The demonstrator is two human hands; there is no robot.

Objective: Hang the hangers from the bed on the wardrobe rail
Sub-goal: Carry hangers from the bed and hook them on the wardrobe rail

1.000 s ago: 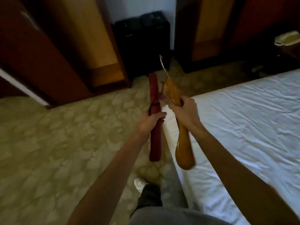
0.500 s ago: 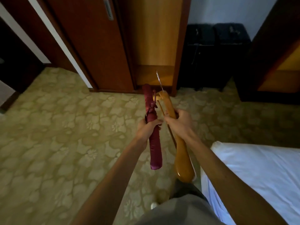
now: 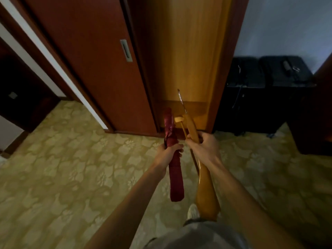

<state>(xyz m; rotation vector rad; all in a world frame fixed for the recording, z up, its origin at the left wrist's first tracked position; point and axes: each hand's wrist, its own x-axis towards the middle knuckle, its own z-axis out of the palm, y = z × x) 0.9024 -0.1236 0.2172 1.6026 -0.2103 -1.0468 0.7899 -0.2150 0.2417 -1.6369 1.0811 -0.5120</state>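
The red padded hanger (image 3: 175,162), covered in gathered satin-like fabric with a small bow near its middle, is seen edge-on just below frame centre, running from about 12 o'clock down to 6 o'clock, and is gripped at its middle. Just beside it at 3 o'clock, the glossy honey-coloured wooden hanger (image 3: 204,186) lies nearly parallel, also edge-on, its broad rounded shoulder end pointing down toward 6 o'clock and its thin metal hook (image 3: 181,101) rising toward 12 o'clock. The wardrobe (image 3: 188,56) stands at 12 o'clock, its sliding door drawn aside to show a light wood interior; its rail is not visible.
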